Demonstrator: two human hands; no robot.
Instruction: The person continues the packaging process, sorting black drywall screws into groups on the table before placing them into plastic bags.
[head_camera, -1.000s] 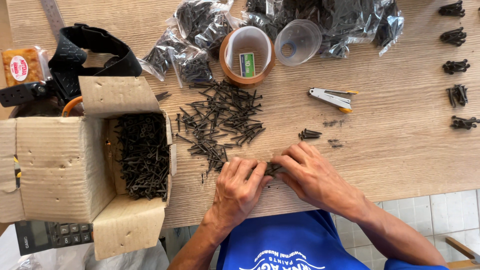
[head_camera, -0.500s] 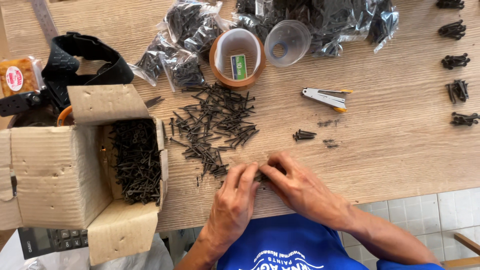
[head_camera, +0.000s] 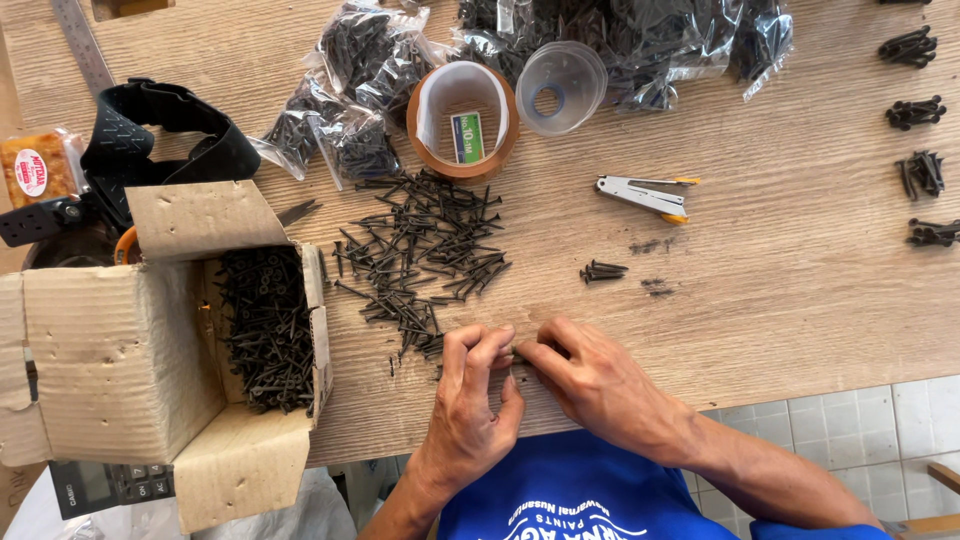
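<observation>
Just below the loose screw pile (head_camera: 420, 255), we pinched a small bundle of screws (head_camera: 518, 352) between left hand (head_camera: 472, 400) and right hand (head_camera: 590, 385), fingers closed, its long axis running hand to hand.

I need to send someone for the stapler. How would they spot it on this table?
On the wooden table, look right of the loose screw pile, below the clear plastic cup. The stapler lies flat there: silver metal with yellow tips, unlike the black screws around it.
</observation>
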